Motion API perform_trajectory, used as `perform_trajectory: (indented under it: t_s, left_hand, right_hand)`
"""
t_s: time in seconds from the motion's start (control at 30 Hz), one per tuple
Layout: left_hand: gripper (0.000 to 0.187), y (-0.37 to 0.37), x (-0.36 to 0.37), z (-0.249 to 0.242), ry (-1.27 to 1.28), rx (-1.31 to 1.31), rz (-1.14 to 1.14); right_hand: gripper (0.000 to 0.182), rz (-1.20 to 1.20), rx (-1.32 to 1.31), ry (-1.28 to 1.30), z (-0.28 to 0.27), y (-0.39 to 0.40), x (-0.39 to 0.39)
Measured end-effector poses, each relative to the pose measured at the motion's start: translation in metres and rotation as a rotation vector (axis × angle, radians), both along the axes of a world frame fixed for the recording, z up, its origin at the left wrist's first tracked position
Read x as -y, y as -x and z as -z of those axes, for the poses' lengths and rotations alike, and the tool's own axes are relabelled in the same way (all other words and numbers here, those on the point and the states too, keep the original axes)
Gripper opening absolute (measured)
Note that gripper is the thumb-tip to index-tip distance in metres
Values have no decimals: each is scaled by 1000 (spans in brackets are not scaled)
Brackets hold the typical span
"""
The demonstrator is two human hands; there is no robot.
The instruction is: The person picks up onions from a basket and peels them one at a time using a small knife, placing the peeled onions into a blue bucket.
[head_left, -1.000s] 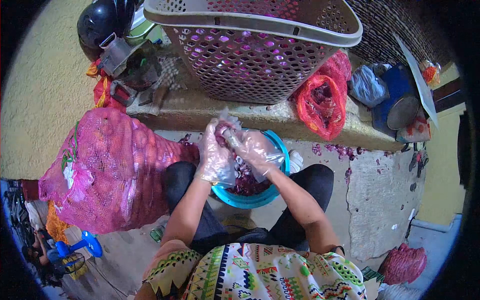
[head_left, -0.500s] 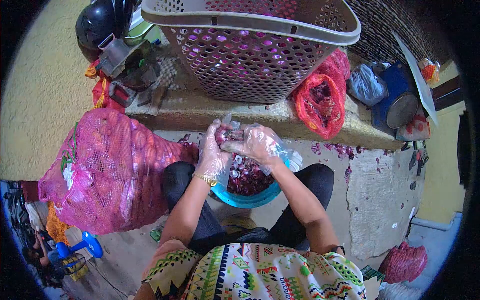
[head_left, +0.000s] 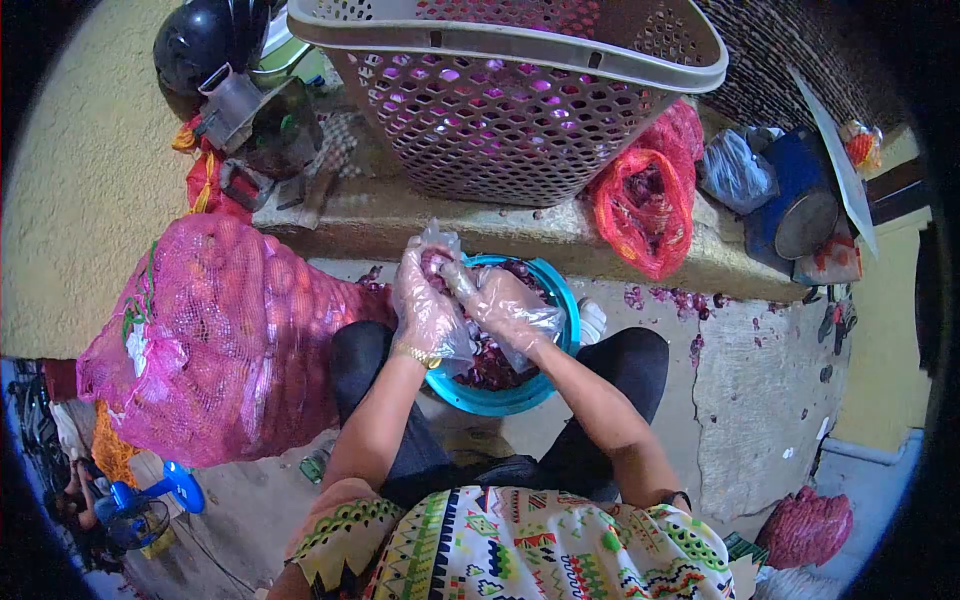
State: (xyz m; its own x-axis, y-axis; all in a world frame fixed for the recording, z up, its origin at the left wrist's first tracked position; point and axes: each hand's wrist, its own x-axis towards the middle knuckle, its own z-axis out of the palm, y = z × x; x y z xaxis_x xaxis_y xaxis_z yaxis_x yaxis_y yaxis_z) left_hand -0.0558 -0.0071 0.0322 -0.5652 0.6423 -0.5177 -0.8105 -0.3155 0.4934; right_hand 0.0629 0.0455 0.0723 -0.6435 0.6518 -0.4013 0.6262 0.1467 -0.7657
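Note:
My left hand [head_left: 425, 300], in a clear plastic glove, is closed around a red onion [head_left: 436, 263] above the upper left of a blue basin [head_left: 562, 300]. My right hand [head_left: 500, 305], also gloved, meets the onion from the right with its fingers pressed together; anything between those fingers is too small to make out. Dark red onion peels and pale trimmed pieces [head_left: 490, 365] lie in the basin, which stands between my knees.
A large pink mesh sack of onions [head_left: 225, 340] leans at the left. Beyond the basin, a tall perforated basket [head_left: 490, 130] and an open red mesh bag [head_left: 645, 215] stand on a concrete ledge [head_left: 380, 222]. Peels [head_left: 690, 300] litter the floor at right.
My right hand has moved down and slightly left, uncovering more of the basin. My left hand has turned slightly, still holding the onion.

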Motion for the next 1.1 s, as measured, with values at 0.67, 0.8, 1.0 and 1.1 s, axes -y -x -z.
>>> perform_trajectory:
  t_s: [0.67, 0.8, 1.0, 1.1]
  left_hand:
    - [40, 33, 10, -11, -140, 142, 63]
    - [40, 34, 9, 3, -146, 117, 128]
    - [35, 23, 5, -16, -59, 97, 130]
    - [37, 23, 5, -13, -43, 91, 114]
  right_hand:
    - [76, -241, 359, -490, 58, -46, -13]
    - [75, -349, 473, -489, 70, -45, -17]
    - [68, -427, 477, -707, 75, -48, -18]
    - [66, -408, 459, -673, 83, -53, -19]
